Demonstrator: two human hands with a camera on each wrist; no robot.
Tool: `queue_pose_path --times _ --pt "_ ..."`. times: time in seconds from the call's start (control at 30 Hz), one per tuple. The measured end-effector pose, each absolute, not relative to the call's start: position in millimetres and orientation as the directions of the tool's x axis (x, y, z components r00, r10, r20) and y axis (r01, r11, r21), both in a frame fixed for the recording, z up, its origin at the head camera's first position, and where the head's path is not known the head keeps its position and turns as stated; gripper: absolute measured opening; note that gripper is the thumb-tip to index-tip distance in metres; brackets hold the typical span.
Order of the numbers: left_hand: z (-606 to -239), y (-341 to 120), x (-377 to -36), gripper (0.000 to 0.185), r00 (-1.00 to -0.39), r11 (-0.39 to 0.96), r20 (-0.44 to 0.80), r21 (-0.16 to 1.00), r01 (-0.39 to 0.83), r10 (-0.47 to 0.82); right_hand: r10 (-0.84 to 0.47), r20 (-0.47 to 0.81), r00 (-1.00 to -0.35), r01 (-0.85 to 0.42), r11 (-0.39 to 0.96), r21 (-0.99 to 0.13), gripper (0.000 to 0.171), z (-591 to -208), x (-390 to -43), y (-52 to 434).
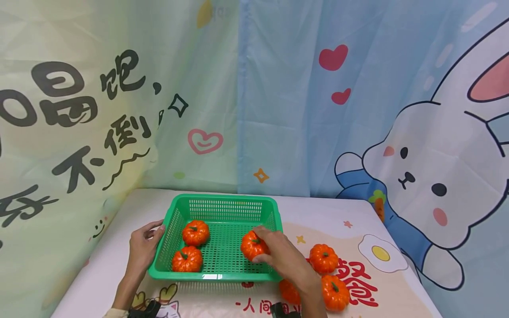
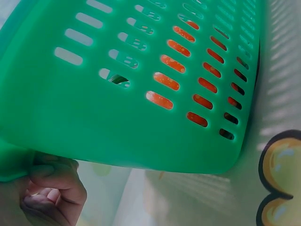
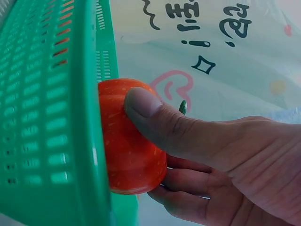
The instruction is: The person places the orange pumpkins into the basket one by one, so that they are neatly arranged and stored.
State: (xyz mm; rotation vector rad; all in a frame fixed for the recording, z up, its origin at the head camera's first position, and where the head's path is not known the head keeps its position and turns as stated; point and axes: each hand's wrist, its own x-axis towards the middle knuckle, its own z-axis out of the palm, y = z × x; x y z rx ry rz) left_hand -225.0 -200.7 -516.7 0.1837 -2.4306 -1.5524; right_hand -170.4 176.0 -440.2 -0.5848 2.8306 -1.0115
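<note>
A green slotted plastic basket (image 1: 222, 277) stands on the table. Two small orange pumpkins (image 1: 195, 232) (image 1: 187, 259) lie in its left half. My right hand (image 1: 278, 252) reaches over the basket's right rim and grips a third pumpkin (image 1: 252, 246) inside it; in the right wrist view my thumb and fingers wrap the pumpkin (image 3: 129, 150) beside the basket wall (image 3: 51, 117). My left hand (image 1: 144, 245) holds the basket's left rim, and the left wrist view shows its curled fingers (image 2: 51, 193) under the green wall (image 2: 108, 108).
Three more pumpkins (image 1: 324, 258) (image 1: 336, 293) (image 1: 289, 291) lie on the printed tablecloth right of the basket. A fried-egg print (image 1: 380, 253) lies further right. Cartoon curtains hang close behind the table.
</note>
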Motion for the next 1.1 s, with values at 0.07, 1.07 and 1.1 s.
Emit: queue_pose_path --times 0.07,1.07,1.1 --pt "-515.8 -201.0 -225.1 0.035 -0.960 0.426 0.139 0.905 0.024 -0.241 -0.401 0.060 -0.914 -0.349 0.705 -0.617 0.069 -441.8 -172.3 172.5" --pt "-515.2 -200.1 -225.8 0.035 -0.962 0.408 0.138 0.912 0.030 -0.237 -0.469 -0.010 -0.883 -0.401 0.767 -0.501 0.070 -453.8 -173.8 128.8" --pt "-515.8 -200.1 -225.4 0.035 -0.963 0.406 0.135 0.913 0.029 -0.235 -0.470 -0.016 -0.882 -0.399 0.764 -0.507 0.070 -454.7 -173.6 127.5"
